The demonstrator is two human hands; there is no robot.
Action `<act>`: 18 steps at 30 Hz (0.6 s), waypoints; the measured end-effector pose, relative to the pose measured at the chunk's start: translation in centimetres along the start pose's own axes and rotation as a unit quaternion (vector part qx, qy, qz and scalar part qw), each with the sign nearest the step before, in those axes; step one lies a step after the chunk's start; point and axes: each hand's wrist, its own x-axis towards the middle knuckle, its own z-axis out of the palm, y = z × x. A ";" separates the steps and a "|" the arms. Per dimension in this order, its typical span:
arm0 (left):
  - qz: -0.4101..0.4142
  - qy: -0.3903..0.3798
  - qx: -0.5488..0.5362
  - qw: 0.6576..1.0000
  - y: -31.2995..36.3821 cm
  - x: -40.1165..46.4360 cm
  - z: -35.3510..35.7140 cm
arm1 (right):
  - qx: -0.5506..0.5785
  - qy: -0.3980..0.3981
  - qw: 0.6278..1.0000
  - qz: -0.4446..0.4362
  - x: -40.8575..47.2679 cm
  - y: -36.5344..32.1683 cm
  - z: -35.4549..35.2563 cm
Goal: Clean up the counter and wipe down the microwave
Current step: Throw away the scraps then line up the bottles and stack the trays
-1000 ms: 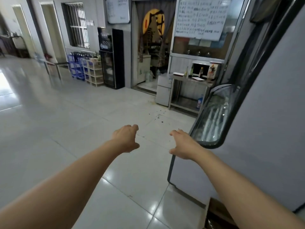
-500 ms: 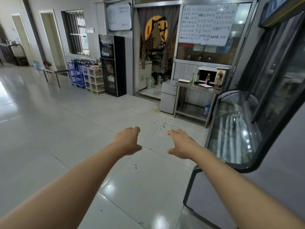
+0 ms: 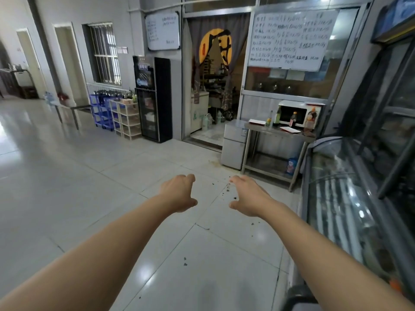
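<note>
Tiled floor, counter far ahead, both hands out front.
The counter stands at the far wall, microwave on it among bottles; left hand and right hand hang loosely curled, holding nothing.

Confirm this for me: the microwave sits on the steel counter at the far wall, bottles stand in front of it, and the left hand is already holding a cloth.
Not quite. The head view shows the left hand holding nothing, fingers loosely curled, as is the right hand. The rest stands: the microwave sits on the steel counter at the far wall, with bottles in front of it.
</note>
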 end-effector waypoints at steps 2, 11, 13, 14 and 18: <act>0.007 0.000 -0.007 1.000 -0.5 3.2 0.3 | -0.005 0.005 1.000 0.007 2.7 0.7 0.0; 0.070 -0.008 -0.016 0.997 -3.5 20.3 1.9 | -0.028 0.010 0.997 0.076 16.3 4.2 -0.3; 0.087 -0.014 -0.015 0.996 -4.3 24.7 1.7 | -0.028 0.008 0.995 0.093 19.6 4.6 -0.9; 0.094 -0.017 -0.015 0.995 -4.6 26.9 1.5 | -0.025 0.007 0.994 0.102 21.2 4.8 -1.1; 0.124 -0.022 -0.006 0.992 -4.9 34.8 1.3 | -0.016 0.015 0.991 0.131 26.9 5.9 -1.8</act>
